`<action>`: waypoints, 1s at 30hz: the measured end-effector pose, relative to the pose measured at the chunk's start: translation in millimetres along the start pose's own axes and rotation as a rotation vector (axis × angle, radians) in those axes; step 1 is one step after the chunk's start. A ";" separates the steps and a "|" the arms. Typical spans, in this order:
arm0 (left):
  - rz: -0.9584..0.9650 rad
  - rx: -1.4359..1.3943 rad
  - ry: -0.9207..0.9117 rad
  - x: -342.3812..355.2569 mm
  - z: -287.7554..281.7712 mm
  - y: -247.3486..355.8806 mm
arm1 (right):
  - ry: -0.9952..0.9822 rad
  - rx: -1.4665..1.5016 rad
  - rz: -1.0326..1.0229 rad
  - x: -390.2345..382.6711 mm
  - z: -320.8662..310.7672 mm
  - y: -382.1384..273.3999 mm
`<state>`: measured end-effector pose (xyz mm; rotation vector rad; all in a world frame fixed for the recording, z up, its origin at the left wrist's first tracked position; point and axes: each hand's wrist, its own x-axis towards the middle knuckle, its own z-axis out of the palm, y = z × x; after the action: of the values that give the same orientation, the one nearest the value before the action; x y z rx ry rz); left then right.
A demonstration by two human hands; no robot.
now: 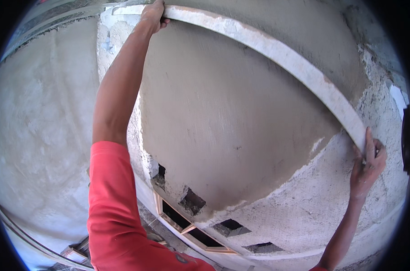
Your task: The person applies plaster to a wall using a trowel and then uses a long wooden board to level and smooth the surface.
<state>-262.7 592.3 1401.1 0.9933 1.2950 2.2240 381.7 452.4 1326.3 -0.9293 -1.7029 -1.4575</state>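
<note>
A long pale straightedge (277, 50), smeared with plaster, lies across the wall from upper left to right; the lens bends it into an arc. My left hand (154, 17) grips it near its upper left end, arm stretched high. Lower down at the right, my right hand (368, 165) holds the other end, fingers wrapped over its edge. Behind and below the straightedge spreads a coat of damp grey-brown plaster (223, 122), mostly smooth, with fine streaks and a ragged lower edge.
Rough bare wall (300, 207) borders the plaster at the lower right. Several square holes, one a dark opening (192, 201), are cut along the bottom. Below them sits a wooden frame (183, 229). A smooth grey wall (42, 135) stands at the left.
</note>
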 end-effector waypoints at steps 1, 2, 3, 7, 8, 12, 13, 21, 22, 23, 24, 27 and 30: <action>0.007 0.029 -0.002 -13.1 -4.9 -8.7 | -0.021 0.016 0.008 -12.9 -2.1 -3.4; 0.010 0.054 -0.014 -30.4 -3.8 -20.0 | -0.049 0.023 0.017 -27.4 -6.4 -4.5; -0.001 0.054 0.001 -63.0 10.6 -26.9 | -0.059 0.000 0.023 -40.7 -10.9 -5.5; -0.092 0.058 -0.045 -106.9 -10.3 -74.1 | -0.100 0.135 0.050 -106.5 -8.4 -19.5; -0.130 0.079 0.038 -113.8 -14.7 -95.1 | -0.100 0.154 0.041 -123.9 -5.5 -26.1; -0.266 0.135 0.068 -151.2 -47.8 -177.3 | -0.148 0.255 0.038 -187.4 -4.0 -54.4; -0.302 0.146 0.036 -162.3 -58.5 -195.6 | -0.173 0.284 0.047 -202.0 -5.8 -61.0; -0.473 0.068 0.121 -244.0 -69.6 -283.6 | -0.348 0.330 0.076 -300.0 -12.4 -75.0; -0.496 0.067 0.151 -251.0 -68.2 -292.0 | -0.354 0.334 0.084 -313.9 -10.3 -75.3; -0.520 0.020 0.148 -257.4 -68.2 -300.3 | -0.364 0.338 0.096 -328.2 -9.9 -76.9; -0.517 -0.022 0.134 -263.4 -66.7 -308.2 | -0.373 0.341 0.108 -340.8 -11.0 -77.7; -0.505 -0.111 0.119 -288.1 -79.4 -328.7 | -0.487 0.393 0.184 -353.8 -23.0 -89.4; -0.501 -0.159 0.128 -319.8 -90.2 -338.9 | -0.580 0.402 0.209 -363.3 -45.9 -86.2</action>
<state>-120.6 508.5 956.1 0.4133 1.2309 1.9781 490.5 369.2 975.9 -1.3289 -2.1214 -0.6975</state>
